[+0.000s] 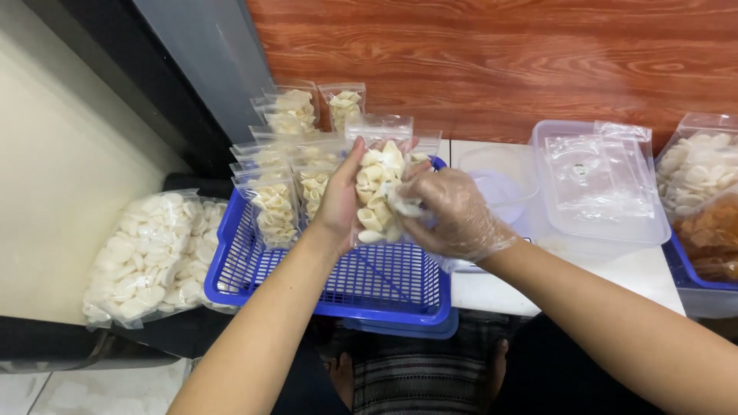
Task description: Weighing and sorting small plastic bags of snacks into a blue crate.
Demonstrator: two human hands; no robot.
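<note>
Holding a clear pouch of pale crackers (378, 192) upright above the blue basket (330, 280), the bare left hand (338, 201) has its grip closed on the pouch's left edge. Gloved right hand (453, 215) pinches the pouch's right side. Filled pouches (277, 204) stand in the basket; a large cracker bag (150, 253) lies left.

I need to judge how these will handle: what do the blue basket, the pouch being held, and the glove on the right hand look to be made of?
Blue basket: looks like rigid moulded plastic, glossy, with a slotted mesh floor and walls. Pouch in the left hand: clear, thin plastic film, shiny and creased, with pale crackers showing through. Glove on the right hand: loose, wrinkled, see-through film, probably a disposable polyethylene type.
</note>
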